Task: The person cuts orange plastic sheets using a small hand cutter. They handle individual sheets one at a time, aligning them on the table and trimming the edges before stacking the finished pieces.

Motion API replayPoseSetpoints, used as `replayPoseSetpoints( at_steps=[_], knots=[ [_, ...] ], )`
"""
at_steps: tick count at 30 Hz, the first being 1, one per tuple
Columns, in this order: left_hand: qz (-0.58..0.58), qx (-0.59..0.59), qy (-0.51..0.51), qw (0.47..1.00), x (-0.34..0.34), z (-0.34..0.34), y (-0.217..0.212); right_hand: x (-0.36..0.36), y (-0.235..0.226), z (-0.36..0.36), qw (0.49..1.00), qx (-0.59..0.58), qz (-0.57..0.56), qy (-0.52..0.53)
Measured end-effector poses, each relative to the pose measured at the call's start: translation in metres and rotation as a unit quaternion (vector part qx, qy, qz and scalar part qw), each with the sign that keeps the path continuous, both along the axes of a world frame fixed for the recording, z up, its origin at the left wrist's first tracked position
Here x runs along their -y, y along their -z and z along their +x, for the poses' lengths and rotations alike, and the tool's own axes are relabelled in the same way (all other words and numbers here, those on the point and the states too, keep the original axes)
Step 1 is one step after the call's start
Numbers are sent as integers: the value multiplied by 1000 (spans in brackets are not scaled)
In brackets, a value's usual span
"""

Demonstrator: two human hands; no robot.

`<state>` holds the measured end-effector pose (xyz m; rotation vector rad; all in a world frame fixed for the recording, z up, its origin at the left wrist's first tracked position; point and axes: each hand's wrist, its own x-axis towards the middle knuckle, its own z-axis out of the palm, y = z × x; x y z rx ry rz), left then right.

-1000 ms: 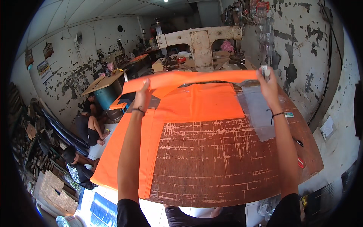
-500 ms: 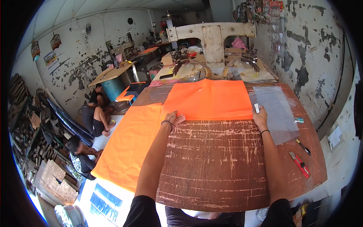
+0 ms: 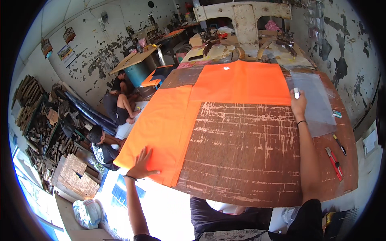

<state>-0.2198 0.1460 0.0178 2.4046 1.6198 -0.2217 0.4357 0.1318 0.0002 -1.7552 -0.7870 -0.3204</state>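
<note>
My left hand [image 3: 138, 165] lies with fingers spread on the near left corner of a long orange sheet [image 3: 161, 124], which runs along the left side of the brown tabletop [image 3: 241, 152]. A second orange sheet [image 3: 241, 82] lies across the far part, meeting the first at its left end. A small white patch shows near its far edge. My right hand [image 3: 298, 106] is closed around a short white stick-shaped thing [image 3: 296, 93] at that sheet's right end. Under and beside this hand lies a clear plastic sheet [image 3: 315, 108].
At the right are a small box [image 3: 337, 114], a pen [image 3: 339, 144] and a red cutter knife [image 3: 334, 164]. A heavy pale metal frame [image 3: 246, 24] stands beyond the table. Several people sit on the floor at left, near scrap wood [image 3: 52, 124].
My left hand has left the far sheet's near edge and moved left and nearer, onto the long sheet's corner. My right hand stays at the far sheet's right end. The view has shifted.
</note>
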Motion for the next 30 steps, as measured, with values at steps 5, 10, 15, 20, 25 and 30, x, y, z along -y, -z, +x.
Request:
replayPoseSetpoints(
  at_steps=[5,10,15,20,25,30],
  knots=[
    [216,198,-18,956,11,3,21,31,-91,-19,986,66,141,-58],
    [295,250,-32,922,-14,-15,23,117,-154,-95,977,97,38,-187],
    [481,244,-25,841,-4,10,-31,172,-138,-85,964,186,-102,-161],
    [406,284,18,869,54,137,-65,193,-121,-41,938,209,-266,-75],
    [42,459,126,878,115,262,-31,176,-37,16,940,133,-285,-130],
    [27,347,216,912,147,235,-8,165,-21,6,902,137,-391,-120]
  ],
)
